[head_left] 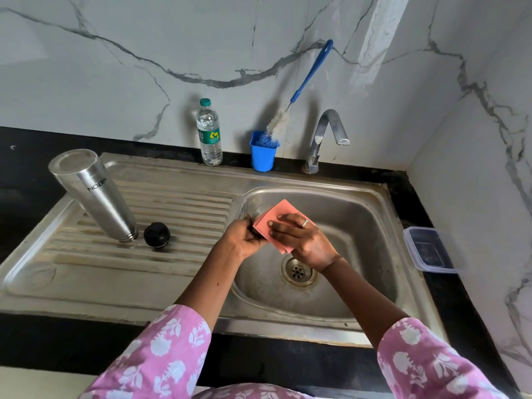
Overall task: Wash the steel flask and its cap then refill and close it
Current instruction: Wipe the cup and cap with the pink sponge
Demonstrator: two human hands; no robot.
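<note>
Two pink floral sleeves (161,355) are reaching over the stainless-steel sink basin (359,226). Above the round metal drain (298,270), both hands are working a square salmon-pink cloth (280,211). The left hand (244,240) is curling its fingers round the cloth's near left edge. Something small and dark is sitting in that grip, too hidden to identify. The right hand (305,240) is pressing nearly straight fingers flat on top.

Well to the left of the hands, on the ribbed drainboard (178,203), the cylindrical brushed steel flask (95,194) is standing mouth-down, untouched, with the round black cap (157,234) lying just beside its mouth.

Farther back, along the marble-patterned wall (115,82), three things are standing in a row: a clear plastic water bottle (209,133), a blue plastic cup (262,156) holding a blue-handled bottle brush (309,73), and a curved chrome tap (325,133).
</note>
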